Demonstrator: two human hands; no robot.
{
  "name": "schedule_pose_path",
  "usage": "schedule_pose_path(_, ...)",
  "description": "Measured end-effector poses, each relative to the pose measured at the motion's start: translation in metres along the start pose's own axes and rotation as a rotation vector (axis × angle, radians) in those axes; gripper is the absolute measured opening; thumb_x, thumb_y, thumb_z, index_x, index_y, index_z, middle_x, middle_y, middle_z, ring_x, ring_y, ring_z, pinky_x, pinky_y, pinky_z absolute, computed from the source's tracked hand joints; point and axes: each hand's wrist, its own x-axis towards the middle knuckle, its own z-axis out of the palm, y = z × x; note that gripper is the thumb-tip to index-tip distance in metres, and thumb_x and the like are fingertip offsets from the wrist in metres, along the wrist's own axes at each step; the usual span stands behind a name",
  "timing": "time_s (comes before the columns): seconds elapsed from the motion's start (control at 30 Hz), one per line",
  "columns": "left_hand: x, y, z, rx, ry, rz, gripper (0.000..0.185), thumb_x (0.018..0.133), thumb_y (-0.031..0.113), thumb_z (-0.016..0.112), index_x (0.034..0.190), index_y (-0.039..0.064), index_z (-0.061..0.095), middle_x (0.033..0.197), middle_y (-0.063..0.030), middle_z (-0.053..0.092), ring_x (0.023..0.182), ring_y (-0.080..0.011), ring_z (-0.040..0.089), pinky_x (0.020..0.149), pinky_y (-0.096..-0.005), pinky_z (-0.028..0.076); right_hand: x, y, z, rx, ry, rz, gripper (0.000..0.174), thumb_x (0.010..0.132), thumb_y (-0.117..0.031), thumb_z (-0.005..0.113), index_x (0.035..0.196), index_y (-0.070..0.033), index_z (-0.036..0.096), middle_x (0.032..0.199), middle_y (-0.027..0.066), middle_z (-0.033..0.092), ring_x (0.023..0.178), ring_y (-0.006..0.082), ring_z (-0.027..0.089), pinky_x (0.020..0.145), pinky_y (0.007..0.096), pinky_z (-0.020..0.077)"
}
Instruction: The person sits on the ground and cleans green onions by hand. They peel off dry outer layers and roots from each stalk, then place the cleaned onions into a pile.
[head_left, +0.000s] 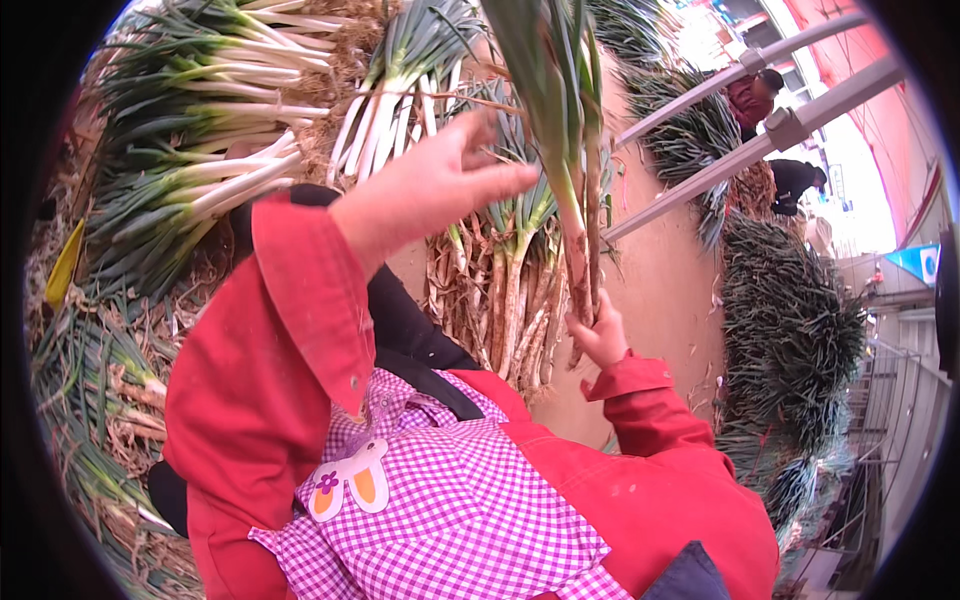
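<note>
My right hand grips the lower, soil-stained end of a long green onion, which stands nearly upright with its broad leaves toward the top of the view. A second thin brownish stem runs close beside it. My left hand, blurred, hovers left of the onion with thumb and fingers apart, and nothing clear shows in it. Below the left hand lies a pile of unpeeled onions with brown husks and dirty stems. Peeled white-stemmed onions lie just beyond that hand.
Rows of clean onions fill the upper left. Onion trimmings cover the lower left. Two grey metal poles slant across the right of the brown floor. Large onion heaps stand beyond. Two people bend near the far heaps.
</note>
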Motion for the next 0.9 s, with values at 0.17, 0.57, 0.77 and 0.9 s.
schedule_pose_path(0.17, -0.052, -0.024, -0.046, -0.415, 0.137, -0.103, 0.058, 0.095, 0.032, 0.061, 0.141, 0.004, 0.041, 0.134, -0.0155, 0.052, 0.118, -0.0226, 0.056, 0.095, -0.0358, 0.048, -0.004, 0.145, 0.076, -0.25, 0.054, 0.354, 0.045, 0.075, -0.02, 0.072, 0.113, 0.0, 0.054, 0.084, 0.0171, 0.066, 0.078, 0.0267, 0.067, 0.072, 0.0402, 0.0538)
schedule_pose_path(0.57, -0.417, -0.105, -0.172, -0.06, 0.429, -0.971, 0.045, 0.098, 0.031, 0.057, 0.132, 0.003, 0.05, 0.115, -0.008, 0.06, 0.104, -0.0165, 0.06, 0.082, -0.0329, 0.054, 0.061, 0.06, 0.052, -0.757, -1.063, 0.535, 0.038, 0.083, -0.035, 0.07, 0.099, -0.001, 0.07, 0.089, 0.0134, 0.071, 0.079, 0.0237, 0.068, 0.071, 0.0382, 0.0538)
schedule_pose_path(0.77, -0.614, -0.15, -0.159, 0.352, 0.729, -1.223, 0.044, 0.093, 0.033, 0.059, 0.123, 0.0, 0.059, 0.11, -0.0128, 0.066, 0.096, -0.0236, 0.065, 0.08, -0.0364, 0.051, 0.113, -0.213, 0.144, -1.283, -0.902, -0.677, 0.021, 0.091, -0.019, 0.056, 0.102, -0.005, 0.068, 0.089, 0.0214, 0.069, 0.081, 0.0344, 0.068, 0.071, 0.0458, 0.0536)
schedule_pose_path(0.9, -0.725, -0.172, -0.134, 0.589, 0.996, -1.51, 0.038, 0.081, 0.035, 0.067, 0.096, 0.0, 0.069, 0.098, -0.021, 0.068, 0.095, -0.0369, 0.064, 0.084, -0.0435, 0.05, 0.064, -0.337, 0.269, -0.353, -0.852, -0.889, 0.008, 0.09, -0.004, 0.057, 0.084, 0.002, 0.059, 0.061, 0.0079, 0.057, 0.051, 0.0163, 0.055, 0.051, 0.0283, 0.0427)
